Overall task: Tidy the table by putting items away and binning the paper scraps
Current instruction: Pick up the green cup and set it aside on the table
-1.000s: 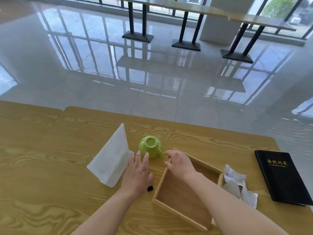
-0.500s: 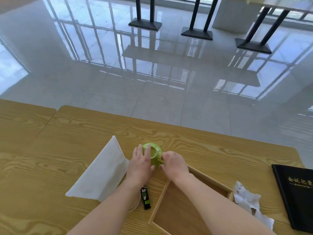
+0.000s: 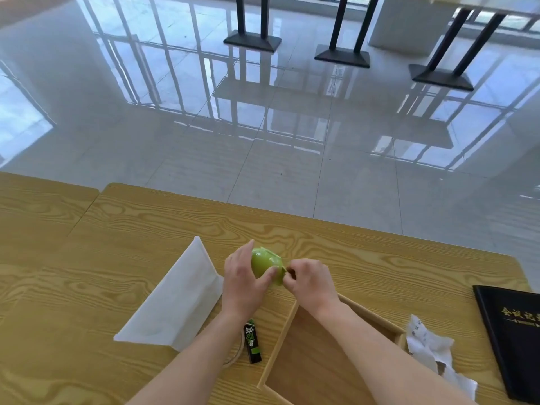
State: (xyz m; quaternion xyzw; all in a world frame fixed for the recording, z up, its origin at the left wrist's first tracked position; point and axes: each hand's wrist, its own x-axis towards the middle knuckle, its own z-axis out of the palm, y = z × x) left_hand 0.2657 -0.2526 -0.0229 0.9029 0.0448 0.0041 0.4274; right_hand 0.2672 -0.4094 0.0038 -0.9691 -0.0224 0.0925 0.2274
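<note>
Tipped since a moment ago, the green cup [image 3: 267, 266] now leans on its side between both hands, beyond the far corner of the wooden tray [image 3: 321, 366]. Left hand [image 3: 242, 283] cups its left side, fingers [image 3: 270, 274] curled around it; right hand [image 3: 311, 283] pinches its rim or handle. A white folded paper [image 3: 178, 302] lies left, a black-green lighter [image 3: 252, 342] beside the left wrist. Crumpled paper scraps [image 3: 432, 350] and a black notebook [image 3: 514, 340] rest right on the surface [image 3: 87, 244].

The wood-grain tabletop [image 3: 365, 255] carries a white napkin [image 3: 178, 302] at left and a tray [image 3: 306, 372] near centre. Crumpled paper [image 3: 429, 349] and a black book [image 3: 514, 331] lie right.
</note>
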